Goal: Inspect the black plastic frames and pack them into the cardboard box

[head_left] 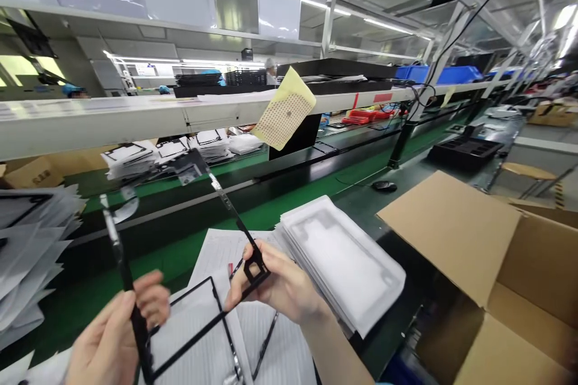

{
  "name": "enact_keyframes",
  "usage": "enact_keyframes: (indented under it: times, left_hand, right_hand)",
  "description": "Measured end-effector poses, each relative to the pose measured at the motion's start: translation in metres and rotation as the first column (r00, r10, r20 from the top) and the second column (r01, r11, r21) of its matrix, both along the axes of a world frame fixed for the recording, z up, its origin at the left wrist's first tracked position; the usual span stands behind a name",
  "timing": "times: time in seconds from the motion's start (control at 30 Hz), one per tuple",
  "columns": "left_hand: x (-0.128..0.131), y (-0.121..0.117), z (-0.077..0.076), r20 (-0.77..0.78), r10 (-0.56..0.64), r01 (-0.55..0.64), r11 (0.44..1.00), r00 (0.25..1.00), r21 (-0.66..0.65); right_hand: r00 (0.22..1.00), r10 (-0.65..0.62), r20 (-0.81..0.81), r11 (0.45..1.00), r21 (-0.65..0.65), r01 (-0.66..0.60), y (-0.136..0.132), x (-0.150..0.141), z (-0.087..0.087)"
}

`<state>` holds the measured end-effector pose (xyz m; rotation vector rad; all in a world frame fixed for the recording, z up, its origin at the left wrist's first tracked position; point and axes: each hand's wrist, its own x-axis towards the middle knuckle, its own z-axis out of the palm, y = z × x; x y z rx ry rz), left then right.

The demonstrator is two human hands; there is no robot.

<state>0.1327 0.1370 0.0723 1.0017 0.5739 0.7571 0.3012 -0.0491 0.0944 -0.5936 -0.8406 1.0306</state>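
Note:
A thin black rectangular frame (189, 344) is held up tilted between both hands. My left hand (106, 340) grips its left rail, thumb against the bar, with blurred curled fingers. My right hand (289, 286) pinches the near right corner, beside a small square opening. Shiny strips run along the upper rails, and clear and dark film (192, 165) shows at the far end. Beneath it, another black frame (217, 295) lies on white ribbed sheets (266, 343). To the right of my right hand is a stack of white translucent sleeves (347, 246).
Sleeved parts are piled at the left (34, 252). An open cardboard box (451, 228) stands at the right. A yellow dotted sheet (289, 109) hangs from the white shelf edge (217, 111). A black mouse (383, 186) and a black tray (465, 150) sit further back.

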Motion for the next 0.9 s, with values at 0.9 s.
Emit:
enact_keyframes:
  times: [0.9]
  left_hand:
    - [-0.04,-0.059,0.044,0.704,0.09,0.531,0.591,0.705,-0.608]
  right_hand:
    - [0.98,0.197,-0.006,0.978,0.077,-0.196,-0.028,-0.012,-0.018]
